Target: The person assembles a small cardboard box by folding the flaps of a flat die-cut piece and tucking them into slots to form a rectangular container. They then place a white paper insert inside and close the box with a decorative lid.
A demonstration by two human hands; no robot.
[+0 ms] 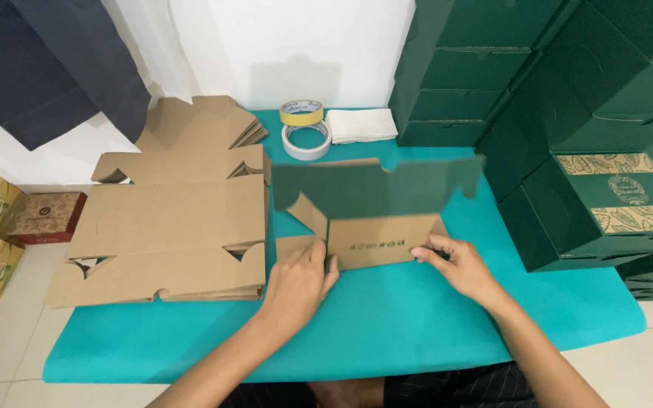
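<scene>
Here the half-folded cardboard box (376, 219) shows green outside, brown inside.

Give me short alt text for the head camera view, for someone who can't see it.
Two bare hands, left hand and right hand, press on a half-folded cardboard box, green outside and brown inside, on a teal table. Flat cardboard blanks lie left, tape rolls behind, and finished green boxes are stacked right.

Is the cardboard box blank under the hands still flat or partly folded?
Partly folded: the box blank has its green panel standing upright, while left hand and right hand press its flaps down.
</scene>
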